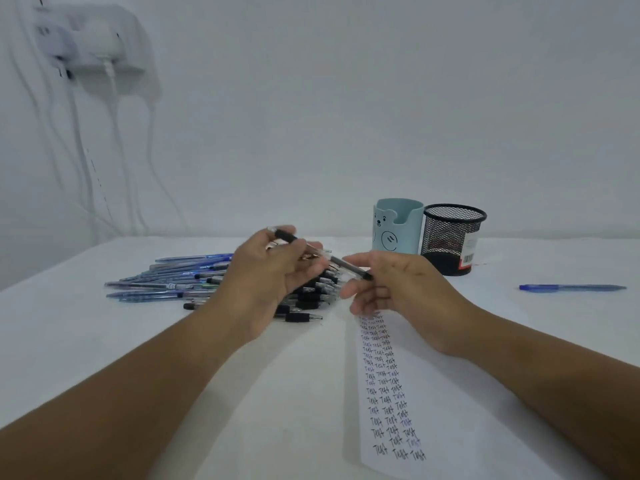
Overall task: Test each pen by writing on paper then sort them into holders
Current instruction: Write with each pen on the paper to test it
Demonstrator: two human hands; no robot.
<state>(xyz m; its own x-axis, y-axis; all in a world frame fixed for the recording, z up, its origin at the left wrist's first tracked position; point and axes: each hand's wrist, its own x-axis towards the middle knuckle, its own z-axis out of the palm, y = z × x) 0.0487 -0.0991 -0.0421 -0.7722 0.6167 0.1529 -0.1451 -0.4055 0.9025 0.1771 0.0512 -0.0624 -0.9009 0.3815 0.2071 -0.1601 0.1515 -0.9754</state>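
Observation:
My left hand (273, 275) holds a clear pen with a black grip (311, 249) above the table, its fingers curled round the barrel. My right hand (391, 285) pinches the pen's black end near its fingertips, so both hands hold the same pen. Behind and under my left hand lies a pile of pens (180, 282), blue ones on the left and black ones on the right. A sheet of paper (433, 410) with several rows of the word "Test" lies under my right forearm. A pale blue bear holder (398, 225) and a black mesh holder (453, 237) stand at the back.
One blue pen (571, 288) lies alone on the white table (104, 341) at the right. A white wall rises just behind the holders. A wall socket with plugs and hanging cables (93, 46) is at the upper left.

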